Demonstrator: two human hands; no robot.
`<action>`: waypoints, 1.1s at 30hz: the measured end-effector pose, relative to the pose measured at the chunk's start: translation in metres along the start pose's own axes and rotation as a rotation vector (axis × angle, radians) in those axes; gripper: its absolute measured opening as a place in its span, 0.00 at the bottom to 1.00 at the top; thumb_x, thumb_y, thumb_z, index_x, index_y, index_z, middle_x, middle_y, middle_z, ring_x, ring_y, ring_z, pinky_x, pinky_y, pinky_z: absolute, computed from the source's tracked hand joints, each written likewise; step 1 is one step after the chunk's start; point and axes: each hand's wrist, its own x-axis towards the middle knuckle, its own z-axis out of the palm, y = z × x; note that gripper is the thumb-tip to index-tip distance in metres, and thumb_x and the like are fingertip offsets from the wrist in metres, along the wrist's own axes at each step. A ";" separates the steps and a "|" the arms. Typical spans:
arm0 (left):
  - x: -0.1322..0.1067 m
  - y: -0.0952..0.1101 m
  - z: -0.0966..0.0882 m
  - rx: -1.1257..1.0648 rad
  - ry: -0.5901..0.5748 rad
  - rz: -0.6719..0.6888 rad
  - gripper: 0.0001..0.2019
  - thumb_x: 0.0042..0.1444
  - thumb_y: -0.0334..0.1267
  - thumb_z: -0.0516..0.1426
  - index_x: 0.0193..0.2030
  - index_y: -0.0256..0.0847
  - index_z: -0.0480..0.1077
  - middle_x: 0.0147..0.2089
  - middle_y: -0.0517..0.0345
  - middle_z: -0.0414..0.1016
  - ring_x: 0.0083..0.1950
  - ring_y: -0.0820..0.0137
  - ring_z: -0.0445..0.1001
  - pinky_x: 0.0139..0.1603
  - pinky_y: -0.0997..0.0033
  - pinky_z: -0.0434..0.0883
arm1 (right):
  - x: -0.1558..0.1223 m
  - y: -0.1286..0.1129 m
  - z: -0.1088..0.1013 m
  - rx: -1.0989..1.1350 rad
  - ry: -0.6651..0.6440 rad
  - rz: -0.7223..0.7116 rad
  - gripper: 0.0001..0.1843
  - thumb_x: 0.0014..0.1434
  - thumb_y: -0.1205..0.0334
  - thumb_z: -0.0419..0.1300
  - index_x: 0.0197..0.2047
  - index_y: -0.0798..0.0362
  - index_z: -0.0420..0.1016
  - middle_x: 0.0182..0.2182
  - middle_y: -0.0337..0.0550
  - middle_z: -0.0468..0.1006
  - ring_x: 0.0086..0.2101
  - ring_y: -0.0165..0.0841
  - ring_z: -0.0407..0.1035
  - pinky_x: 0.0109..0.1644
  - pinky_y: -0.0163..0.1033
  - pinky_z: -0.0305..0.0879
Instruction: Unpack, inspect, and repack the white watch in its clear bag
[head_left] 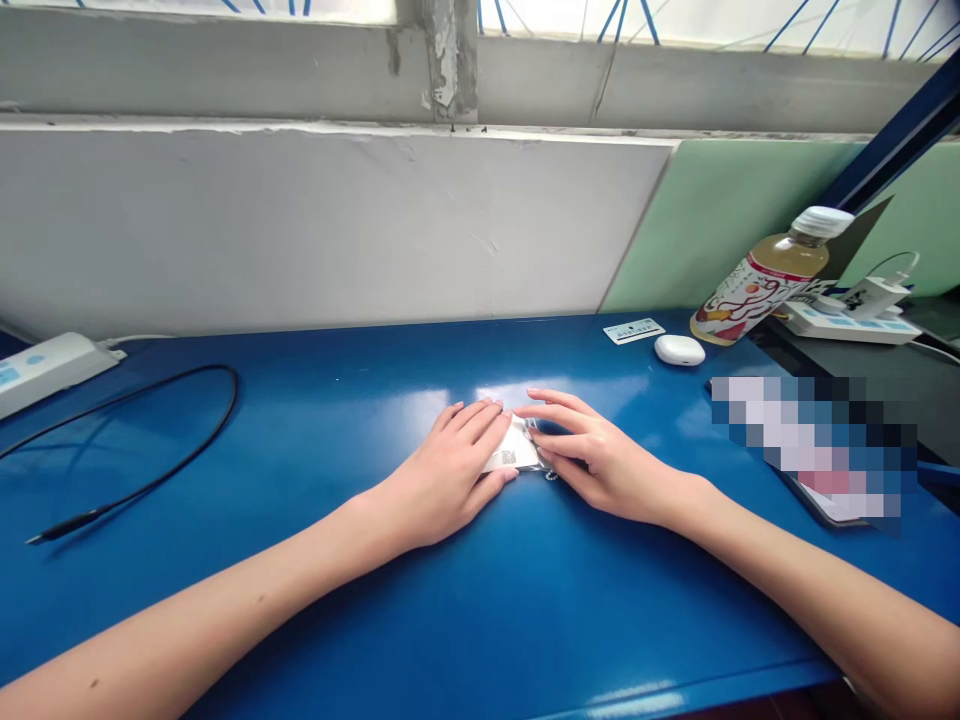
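A small white packet [514, 450] with dark print lies on the blue table [480, 600] between my two hands. My left hand [450, 470] rests flat over its left part, fingers stretched out and pressed on it. My right hand [592, 450] lies against its right edge, fingers extended and touching it. A tiny metal bit shows just below the packet; what it is I cannot make out.
A black cable [150, 450] loops at the left beside a white power strip [45, 370]. At the back right stand a tilted drink bottle [765, 280], a white oval case [679, 350], a small card [634, 330] and another power strip [847, 322]. A blurred object lies at right.
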 end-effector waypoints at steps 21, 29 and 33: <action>-0.009 -0.004 -0.009 -0.345 0.130 0.188 0.25 0.73 0.49 0.39 0.71 0.40 0.54 0.70 0.43 0.61 0.71 0.57 0.61 0.69 0.54 0.64 | 0.005 -0.006 -0.026 0.504 0.317 0.232 0.05 0.58 0.62 0.68 0.39 0.48 0.85 0.37 0.43 0.86 0.38 0.39 0.80 0.45 0.44 0.78; -0.008 -0.005 -0.006 -0.364 0.244 0.089 0.19 0.72 0.45 0.46 0.63 0.38 0.63 0.61 0.44 0.72 0.59 0.59 0.73 0.57 0.60 0.73 | 0.011 -0.006 -0.028 0.701 0.395 0.619 0.10 0.54 0.55 0.70 0.38 0.50 0.85 0.31 0.42 0.86 0.30 0.35 0.78 0.30 0.38 0.76; -0.007 -0.003 -0.005 -0.341 0.258 -0.001 0.10 0.67 0.41 0.55 0.48 0.37 0.72 0.45 0.51 0.80 0.44 0.64 0.77 0.45 0.66 0.73 | 0.011 -0.004 -0.023 0.736 0.321 0.673 0.14 0.54 0.51 0.70 0.40 0.52 0.85 0.32 0.44 0.85 0.29 0.35 0.77 0.31 0.38 0.75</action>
